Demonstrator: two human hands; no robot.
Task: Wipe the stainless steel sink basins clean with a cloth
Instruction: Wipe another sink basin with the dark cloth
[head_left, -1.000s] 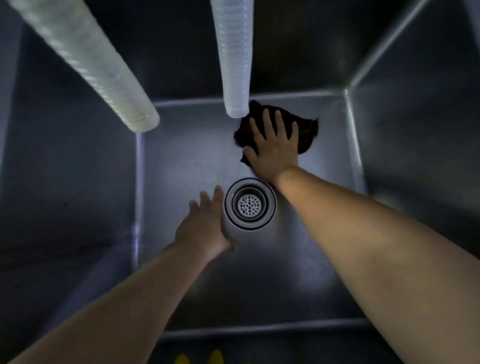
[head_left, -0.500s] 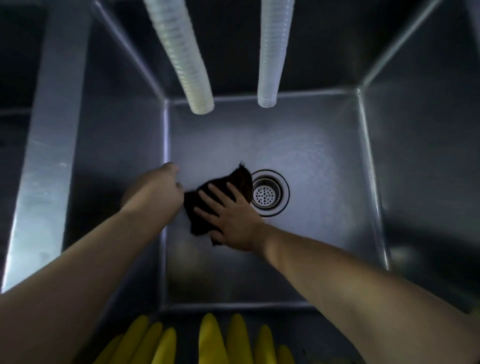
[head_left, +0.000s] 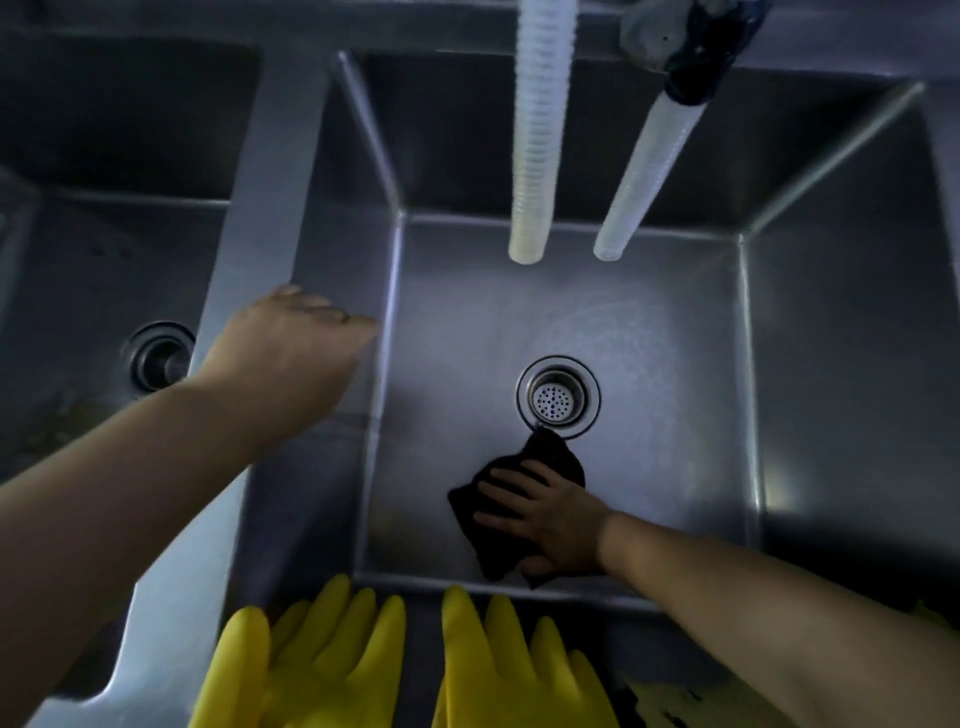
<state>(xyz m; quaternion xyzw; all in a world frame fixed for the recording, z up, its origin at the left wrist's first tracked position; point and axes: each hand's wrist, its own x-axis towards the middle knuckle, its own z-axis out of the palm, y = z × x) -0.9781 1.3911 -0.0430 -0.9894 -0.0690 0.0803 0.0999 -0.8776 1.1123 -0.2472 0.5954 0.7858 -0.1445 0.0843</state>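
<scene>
Stainless steel sink basin (head_left: 649, 332): a soft, limp dark cloth (head_left: 519, 525) is pressed flat near the drain strainer (head_left: 558, 397) under the right hand's (head_left: 558, 525) spread fingers, best gripped bunched; left hand (head_left: 291, 348), loosely curled and empty, is rested on the divider.

The right hand (head_left: 553, 519) presses a dark cloth (head_left: 511, 512) flat on the basin (head_left: 649, 332) floor, near its front edge — the cloth's tip touches the drain (head_left: 558, 397). The left hand (head_left: 291, 343) rests on the divider (head_left: 244, 270) — fingers curled. Yellow gloves (head_left: 400, 660) drape the front edge.
</scene>
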